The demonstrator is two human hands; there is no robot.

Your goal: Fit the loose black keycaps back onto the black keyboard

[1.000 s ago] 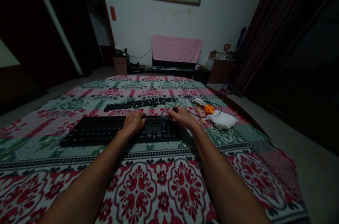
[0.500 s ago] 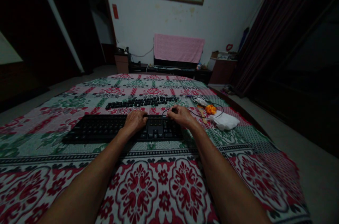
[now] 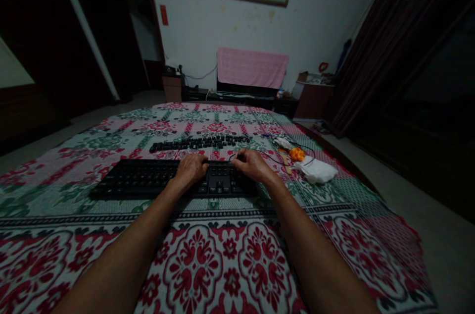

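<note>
A black keyboard [image 3: 141, 178] lies on the patterned cloth in front of me. My left hand [image 3: 191, 169] rests over its middle, fingers curled at the far edge and thumb towards the near side, gripping it. Above the keyboard's right end, my right hand [image 3: 249, 161] pinches a thin black cable [image 3: 273, 160], which loops away to the right. The fingertips of the right hand are partly hidden. Just beyond the keyboard, several loose black keycaps [image 3: 196, 143] lie in rough rows.
Right of my hands are a crumpled white cloth or tissue [image 3: 317, 170], an orange bundle [image 3: 297, 154], a flat tan stick [image 3: 285, 160] and a smaller white wad [image 3: 282, 142]. The patterned bedspread [image 3: 230, 264] covers the surface. Beyond it, a pink towel [image 3: 252, 67] hangs over a screen.
The view has shifted slightly. My right hand still pinches the cable, with a small change in finger position; my left hand stays on the keyboard.
</note>
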